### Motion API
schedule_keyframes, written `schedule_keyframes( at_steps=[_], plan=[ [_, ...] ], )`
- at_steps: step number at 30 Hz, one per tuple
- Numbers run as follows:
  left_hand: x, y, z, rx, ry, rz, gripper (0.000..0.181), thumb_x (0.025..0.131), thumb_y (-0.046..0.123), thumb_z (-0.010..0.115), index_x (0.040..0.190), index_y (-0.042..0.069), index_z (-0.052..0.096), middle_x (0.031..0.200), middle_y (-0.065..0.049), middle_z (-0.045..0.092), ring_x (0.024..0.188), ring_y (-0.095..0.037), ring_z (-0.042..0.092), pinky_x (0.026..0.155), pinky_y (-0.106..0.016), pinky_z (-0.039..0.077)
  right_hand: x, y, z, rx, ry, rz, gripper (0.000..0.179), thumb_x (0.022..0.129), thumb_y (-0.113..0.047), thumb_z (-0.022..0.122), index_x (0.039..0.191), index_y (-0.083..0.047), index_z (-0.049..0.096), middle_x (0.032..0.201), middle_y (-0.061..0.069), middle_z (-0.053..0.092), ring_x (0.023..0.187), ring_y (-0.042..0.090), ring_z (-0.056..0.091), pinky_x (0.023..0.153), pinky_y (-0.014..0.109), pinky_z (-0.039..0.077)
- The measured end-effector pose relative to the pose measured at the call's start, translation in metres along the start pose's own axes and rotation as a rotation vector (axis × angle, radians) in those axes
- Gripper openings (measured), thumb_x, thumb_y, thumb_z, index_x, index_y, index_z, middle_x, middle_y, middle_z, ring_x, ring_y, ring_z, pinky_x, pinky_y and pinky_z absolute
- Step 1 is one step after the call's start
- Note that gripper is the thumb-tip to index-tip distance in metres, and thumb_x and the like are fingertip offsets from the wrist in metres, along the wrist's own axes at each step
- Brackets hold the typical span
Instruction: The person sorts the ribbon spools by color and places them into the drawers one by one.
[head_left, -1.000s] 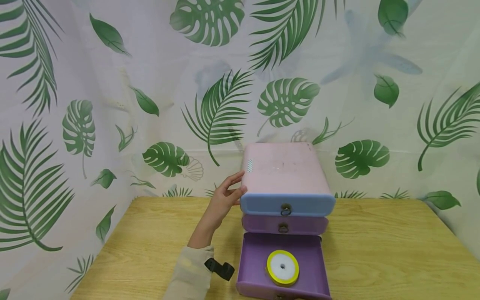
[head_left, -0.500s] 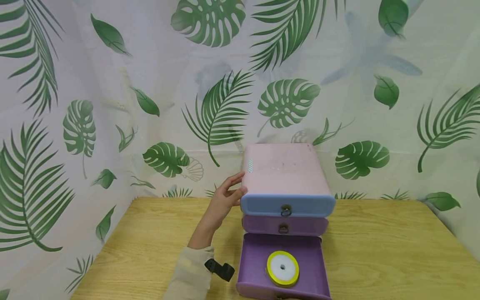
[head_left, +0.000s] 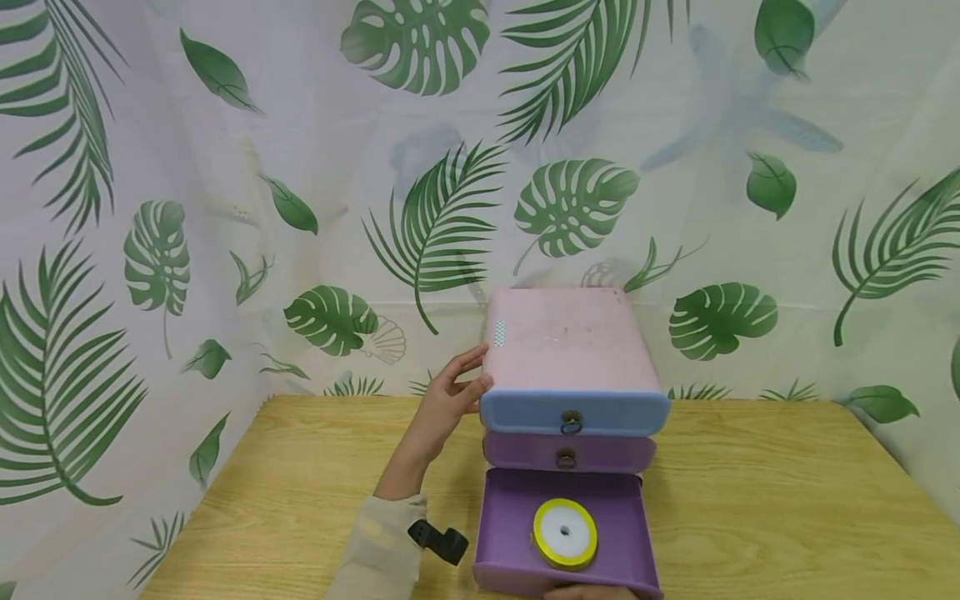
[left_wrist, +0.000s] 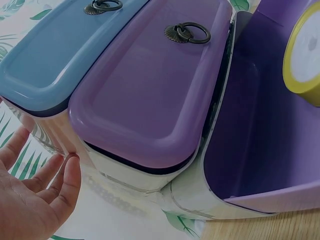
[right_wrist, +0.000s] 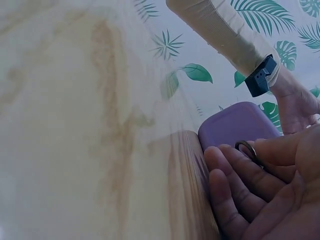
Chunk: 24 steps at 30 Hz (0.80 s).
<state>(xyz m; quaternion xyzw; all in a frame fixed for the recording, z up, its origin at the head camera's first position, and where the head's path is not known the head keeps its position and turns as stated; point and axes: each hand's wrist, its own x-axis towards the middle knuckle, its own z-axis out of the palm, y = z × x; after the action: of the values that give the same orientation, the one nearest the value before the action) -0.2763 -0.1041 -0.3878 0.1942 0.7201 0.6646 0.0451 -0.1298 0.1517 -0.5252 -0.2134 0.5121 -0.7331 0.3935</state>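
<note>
A small drawer cabinet with a pink top (head_left: pixel 566 337) stands on the table. Its upper blue drawer (head_left: pixel 517 411) and middle purple drawer (head_left: pixel 517 450) are in. The bottom purple drawer (head_left: pixel 498 525) is pulled out, and a yellow-rimmed white spool (head_left: pixel 565 534) lies flat inside it. My left hand (head_left: pixel 442 408) rests against the cabinet's left side with fingers spread, also seen as a hand (left_wrist: pixel 37 195) in the left wrist view. My right hand (right_wrist: pixel 270 185) pinches the bottom drawer's ring pull (right_wrist: pixel 245 147) between thumb and finger. Only part of that hand (head_left: pixel 592 592) shows in the head view.
The wooden table (head_left: pixel 780 500) extends on both sides of the cabinet. A leaf-patterned sheet (head_left: pixel 315 167) hangs behind and to the left. A black band with a small device (head_left: pixel 441 540) is on the left wrist.
My right hand has come into the head view at the bottom edge, and the bottom drawer has slid in very slightly. The left hand stays against the cabinet.
</note>
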Motion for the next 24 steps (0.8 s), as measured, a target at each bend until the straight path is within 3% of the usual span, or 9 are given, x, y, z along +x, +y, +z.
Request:
schedule_keyframes(
  at_steps=[4, 7, 10, 17, 19, 24],
  plan=[
    [0.0, -0.001, 0.0, 0.001, 0.004, -0.007, 0.055, 0.095, 0.028, 0.06, 0.147, 0.023, 0.042, 0.151, -0.011, 0.038, 0.123, -0.033, 0.054, 0.094, -0.045, 0.052, 0.001, 0.0, -0.001, -0.018, 0.0, -0.008, 0.053, 0.1, -0.024, 0.046, 0.135, 0.016, 0.044, 0.125, -0.005, 0.064, 0.111, 0.003, 0.059, 0.093, 0.018, 0.046],
    [0.0, -0.001, 0.0, 0.003, 0.005, -0.007, 0.055, 0.095, 0.028, 0.06, 0.147, 0.022, 0.042, 0.15, -0.012, 0.038, 0.123, -0.033, 0.054, 0.094, -0.045, 0.052, 0.004, -0.002, 0.0, -0.056, 0.001, -0.073, 0.057, 0.099, -0.019, 0.048, 0.131, 0.026, 0.035, 0.122, -0.01, 0.065, 0.11, -0.001, 0.059, 0.092, 0.015, 0.046],
    [0.001, -0.001, 0.0, 0.008, 0.007, -0.002, 0.055, 0.095, 0.026, 0.059, 0.147, 0.021, 0.042, 0.15, -0.014, 0.038, 0.123, -0.034, 0.054, 0.094, -0.045, 0.051, 0.006, -0.004, 0.002, -0.096, 0.062, -0.124, 0.059, 0.098, -0.019, 0.053, 0.126, 0.03, 0.034, 0.117, -0.011, 0.067, 0.106, -0.003, 0.062, 0.089, 0.014, 0.048],
    [0.002, -0.001, 0.0, 0.01, -0.002, -0.01, 0.054, 0.096, 0.026, 0.057, 0.148, 0.021, 0.041, 0.15, -0.015, 0.036, 0.123, -0.033, 0.054, 0.095, -0.045, 0.051, 0.008, -0.015, 0.006, -0.191, 0.259, -0.067, 0.055, 0.097, -0.023, 0.057, 0.126, 0.023, 0.048, 0.118, 0.015, 0.068, 0.099, 0.0, 0.066, 0.084, 0.017, 0.052],
    [0.002, -0.001, 0.0, 0.009, -0.002, -0.008, 0.054, 0.096, 0.025, 0.057, 0.148, 0.021, 0.041, 0.15, -0.015, 0.036, 0.123, -0.034, 0.054, 0.094, -0.045, 0.051, 0.008, -0.016, 0.006, -0.234, 0.282, -0.055, 0.054, 0.098, -0.023, 0.056, 0.127, 0.022, 0.048, 0.12, 0.024, 0.065, 0.099, -0.001, 0.066, 0.083, 0.017, 0.052],
    [0.001, -0.001, 0.001, 0.012, 0.011, -0.008, 0.055, 0.095, 0.025, 0.058, 0.147, 0.021, 0.041, 0.15, -0.015, 0.037, 0.122, -0.035, 0.054, 0.094, -0.045, 0.052, 0.009, -0.02, 0.006, -0.296, 0.296, -0.1, 0.056, 0.099, -0.021, 0.053, 0.128, 0.026, 0.042, 0.122, 0.031, 0.06, 0.099, -0.003, 0.064, 0.081, 0.02, 0.054]
  ],
)
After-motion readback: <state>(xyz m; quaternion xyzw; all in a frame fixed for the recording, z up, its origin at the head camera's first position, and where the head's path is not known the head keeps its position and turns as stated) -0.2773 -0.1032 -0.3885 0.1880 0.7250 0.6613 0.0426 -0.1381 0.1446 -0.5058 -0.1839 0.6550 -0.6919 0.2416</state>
